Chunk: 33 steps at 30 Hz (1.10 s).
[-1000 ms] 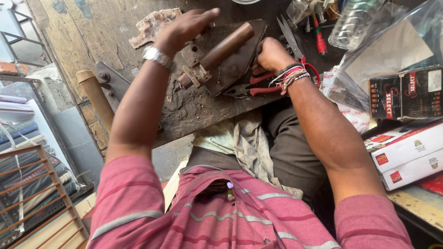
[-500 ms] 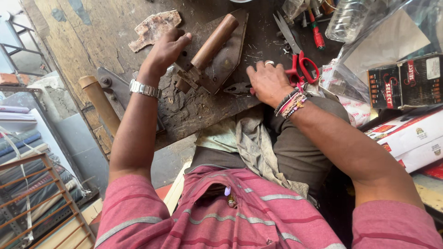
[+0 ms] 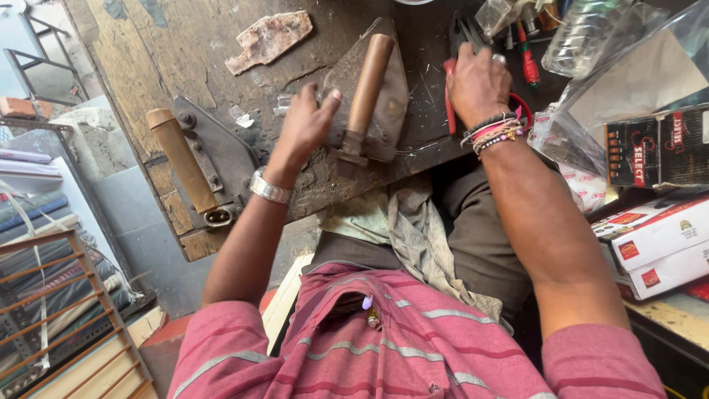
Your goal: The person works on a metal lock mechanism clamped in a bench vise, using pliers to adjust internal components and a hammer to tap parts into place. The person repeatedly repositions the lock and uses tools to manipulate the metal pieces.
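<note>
Head view looked down on my worn wooden bench [image 3: 185,66]. Farthest left lay a second flat iron [image 3: 198,170], its wooden handle towards me, untouched and well apart from the one I was working on. Next came my left hand [image 3: 301,133], fingers loosely spread and resting against the left edge of the old iron [image 3: 384,111], steadying it rather than gripping; nothing was closed in that palm. The iron lay near the bench's front edge, metal body bare and dirty, brown wooden handle [image 3: 368,77] mounted along its top. A torn scrap [image 3: 269,37] sat beyond it. Further right, my right hand [image 3: 478,85] was curled over the red handles of a tool [image 3: 449,89], fingers bent around them; how tight the hold was I could not tell. Judging by that, the iron was laid out and the tool only being picked up, the real work not yet begun.
</note>
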### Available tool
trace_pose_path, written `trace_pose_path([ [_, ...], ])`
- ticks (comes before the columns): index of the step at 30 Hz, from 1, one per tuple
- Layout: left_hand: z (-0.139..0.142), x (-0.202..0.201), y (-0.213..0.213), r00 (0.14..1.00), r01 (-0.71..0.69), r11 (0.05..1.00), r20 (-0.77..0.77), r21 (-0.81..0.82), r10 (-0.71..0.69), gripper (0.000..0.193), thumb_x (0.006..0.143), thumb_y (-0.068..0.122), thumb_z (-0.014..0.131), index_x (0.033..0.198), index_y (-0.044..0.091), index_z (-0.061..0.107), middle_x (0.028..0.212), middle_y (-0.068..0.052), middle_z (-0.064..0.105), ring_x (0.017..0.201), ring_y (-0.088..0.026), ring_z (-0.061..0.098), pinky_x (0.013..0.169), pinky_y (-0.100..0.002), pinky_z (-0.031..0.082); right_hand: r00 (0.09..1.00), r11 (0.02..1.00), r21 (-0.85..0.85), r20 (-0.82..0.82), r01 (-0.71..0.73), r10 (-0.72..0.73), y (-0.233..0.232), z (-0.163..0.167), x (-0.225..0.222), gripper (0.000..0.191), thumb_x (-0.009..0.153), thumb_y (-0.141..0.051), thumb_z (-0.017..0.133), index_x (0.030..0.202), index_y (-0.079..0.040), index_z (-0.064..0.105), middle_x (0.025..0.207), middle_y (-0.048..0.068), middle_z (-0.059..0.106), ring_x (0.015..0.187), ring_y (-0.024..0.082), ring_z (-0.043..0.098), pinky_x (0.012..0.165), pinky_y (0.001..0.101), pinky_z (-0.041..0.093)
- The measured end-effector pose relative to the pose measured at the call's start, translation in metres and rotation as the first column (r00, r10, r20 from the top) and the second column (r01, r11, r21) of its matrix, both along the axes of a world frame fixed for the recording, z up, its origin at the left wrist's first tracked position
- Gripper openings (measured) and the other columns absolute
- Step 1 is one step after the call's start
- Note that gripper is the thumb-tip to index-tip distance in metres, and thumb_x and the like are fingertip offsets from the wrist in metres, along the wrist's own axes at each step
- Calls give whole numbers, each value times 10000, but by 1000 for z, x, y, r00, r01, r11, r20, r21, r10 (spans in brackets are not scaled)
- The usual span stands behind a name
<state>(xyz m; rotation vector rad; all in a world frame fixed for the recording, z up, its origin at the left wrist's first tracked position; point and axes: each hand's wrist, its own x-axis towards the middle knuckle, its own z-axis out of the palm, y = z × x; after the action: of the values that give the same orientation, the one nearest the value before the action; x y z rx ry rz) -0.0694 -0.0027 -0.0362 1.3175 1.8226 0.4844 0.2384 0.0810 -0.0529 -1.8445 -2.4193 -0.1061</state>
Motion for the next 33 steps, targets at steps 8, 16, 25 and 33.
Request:
trace_pose_path([
  [8, -42, 24, -33, 867, -210, 977, 466, 22, 176, 510, 1019, 170, 548, 1477, -26, 441, 1253, -148, 640, 971, -157, 670, 828, -324, 603, 366, 737, -660, -728, -147, -579, -18, 43, -30, 351, 1043, -304, 645, 1228, -7, 667, 1073, 116, 735, 878, 158, 717, 671, 261, 628],
  [16, -44, 24, -23, 825, -211, 973, 517, -97, 230, 479, 991, 83, 522, 1468, 41, 528, 1089, -64, 712, 809, -90, 644, 703, -264, 606, 147, 730, -500, -857, -467, -494, -35, 26, -66, 528, 1034, -229, 728, 1430, 9, 472, 1077, 76, 707, 906, 113, 688, 770, 262, 612],
  [25, -38, 21, -19, 989, -53, 997, 139, 57, 45, 498, 924, -6, 502, 1403, 72, 611, 940, -182, 730, 526, -109, 536, 516, -276, 485, 140, 660, -595, -782, -458, -607, -34, 33, -82, 607, 953, -294, 749, 1398, -39, 425, 850, 31, 617, 648, 98, 642, 548, 279, 601],
  [33, -71, -50, 61, 878, 133, 769, -434, 626, 202, 558, 768, -84, 603, 1325, -44, 601, 956, -226, 663, 752, -248, 580, 580, -344, 528, 138, 621, -620, -752, -480, -644, -34, 36, -80, 632, 947, -292, 744, 1413, -36, 402, 866, 35, 621, 672, 108, 662, 574, 293, 628],
])
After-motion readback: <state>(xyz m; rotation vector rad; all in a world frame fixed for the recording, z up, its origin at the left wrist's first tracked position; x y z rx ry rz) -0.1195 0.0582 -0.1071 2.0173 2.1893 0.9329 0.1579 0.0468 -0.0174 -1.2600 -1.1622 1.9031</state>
